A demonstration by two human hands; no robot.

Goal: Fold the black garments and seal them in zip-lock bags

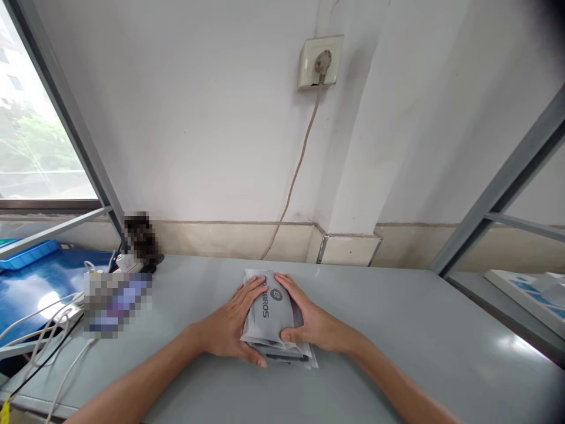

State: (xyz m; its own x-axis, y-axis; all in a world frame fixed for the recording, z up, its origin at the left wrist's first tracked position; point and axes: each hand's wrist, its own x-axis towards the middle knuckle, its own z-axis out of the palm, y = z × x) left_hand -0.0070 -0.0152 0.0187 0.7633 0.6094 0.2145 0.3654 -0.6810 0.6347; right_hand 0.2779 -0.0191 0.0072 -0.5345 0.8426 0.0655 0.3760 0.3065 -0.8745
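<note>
A small stack of grey, frosted plastic packets (273, 312) lies on the grey tabletop (212, 388) in front of me. The top packet bears a round logo and dark lettering, partly covered by fingers; what is inside cannot be made out. My left hand (232, 321) clasps the stack's left side, fingers stretched over the top and thumb at the near edge. From the right, my right hand (311, 318) grips it, with its fingers along the far right edge and its thumb on the top packet. Lower packets stick out unevenly at the near side.
At left are white cables (66, 318), a blurred-out flat object (119, 303) and a dark blurred item (142, 238). A blue tray (30, 254) sits beyond the left frame post. A cord hangs from the wall socket (321, 62). A metal post (498, 182) rises at right.
</note>
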